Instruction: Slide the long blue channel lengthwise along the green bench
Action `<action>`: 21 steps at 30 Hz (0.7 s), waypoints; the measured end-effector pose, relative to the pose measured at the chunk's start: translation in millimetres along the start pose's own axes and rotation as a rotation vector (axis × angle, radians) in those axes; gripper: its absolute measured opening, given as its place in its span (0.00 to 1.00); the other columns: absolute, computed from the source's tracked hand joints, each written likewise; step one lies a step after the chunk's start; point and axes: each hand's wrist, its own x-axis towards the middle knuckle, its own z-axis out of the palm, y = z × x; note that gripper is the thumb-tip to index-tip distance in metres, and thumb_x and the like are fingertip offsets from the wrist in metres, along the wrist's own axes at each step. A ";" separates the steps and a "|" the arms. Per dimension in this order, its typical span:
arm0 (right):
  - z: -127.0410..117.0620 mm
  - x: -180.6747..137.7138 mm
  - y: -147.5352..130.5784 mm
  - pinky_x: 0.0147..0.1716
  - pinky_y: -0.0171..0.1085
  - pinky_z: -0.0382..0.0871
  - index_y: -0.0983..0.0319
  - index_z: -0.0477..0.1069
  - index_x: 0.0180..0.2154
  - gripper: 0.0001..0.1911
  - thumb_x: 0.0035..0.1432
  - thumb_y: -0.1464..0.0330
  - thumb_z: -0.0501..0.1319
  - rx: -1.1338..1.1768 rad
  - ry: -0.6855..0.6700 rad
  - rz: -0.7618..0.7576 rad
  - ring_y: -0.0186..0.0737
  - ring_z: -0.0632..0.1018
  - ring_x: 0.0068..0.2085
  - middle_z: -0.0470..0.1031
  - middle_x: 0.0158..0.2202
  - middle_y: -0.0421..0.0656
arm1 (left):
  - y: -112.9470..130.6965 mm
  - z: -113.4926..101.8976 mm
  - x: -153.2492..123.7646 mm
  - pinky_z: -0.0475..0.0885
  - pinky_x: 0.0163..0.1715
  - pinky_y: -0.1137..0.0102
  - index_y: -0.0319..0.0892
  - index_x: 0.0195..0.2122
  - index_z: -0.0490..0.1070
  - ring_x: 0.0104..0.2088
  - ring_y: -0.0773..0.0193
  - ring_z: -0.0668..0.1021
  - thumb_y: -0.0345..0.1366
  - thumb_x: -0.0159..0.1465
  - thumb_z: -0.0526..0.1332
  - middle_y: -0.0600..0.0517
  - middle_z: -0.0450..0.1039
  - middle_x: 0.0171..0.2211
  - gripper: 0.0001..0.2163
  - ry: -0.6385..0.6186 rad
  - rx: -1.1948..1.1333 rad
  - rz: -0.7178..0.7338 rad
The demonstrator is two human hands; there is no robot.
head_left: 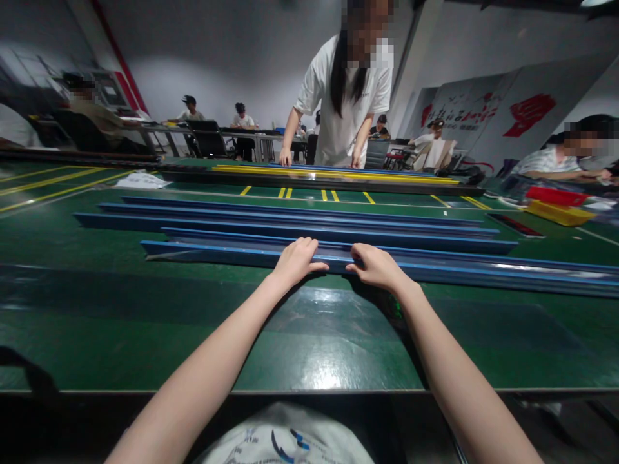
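Note:
A long blue channel strip with raised edges lies across the table in front of me. My left hand is closed over it, fingers inside the trough and thumb along the near edge. A short way to the right, my right hand grips the same strip with bent fingers, its thumb at the near edge. Some fingertips are hidden behind the hands. Just beyond lie several more blue channel strips, roughly parallel to this one.
The green table carries a clear film strip on my side. Opposite, a person in a white shirt stands over yellow strips. Red and yellow trays sit at the right, near a dark flat device.

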 end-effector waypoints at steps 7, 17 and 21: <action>3.2 -1.0 -2.3 0.31 0.33 0.57 0.61 0.62 0.34 0.06 0.51 0.70 0.56 0.058 0.046 -0.082 0.38 0.69 0.35 0.69 0.34 0.43 | 2.3 0.7 -1.8 0.62 0.34 0.70 0.40 0.31 0.62 0.36 0.61 0.69 0.47 0.55 0.61 0.52 0.68 0.34 0.15 0.027 -0.011 0.061; 6.0 0.3 -5.6 0.35 0.33 0.59 0.60 0.64 0.37 0.11 0.50 0.76 0.52 0.044 0.050 -0.182 0.39 0.69 0.39 0.67 0.37 0.44 | 5.3 2.3 -2.9 0.61 0.35 0.69 0.40 0.34 0.63 0.38 0.61 0.70 0.44 0.58 0.59 0.50 0.69 0.36 0.12 0.031 0.017 0.109; 5.7 0.4 -6.3 0.36 0.33 0.60 0.60 0.63 0.38 0.14 0.49 0.78 0.52 0.067 0.044 -0.196 0.39 0.69 0.40 0.67 0.38 0.44 | 6.6 3.2 -3.2 0.61 0.35 0.69 0.40 0.35 0.63 0.38 0.61 0.70 0.42 0.59 0.59 0.50 0.69 0.37 0.10 0.037 0.014 0.125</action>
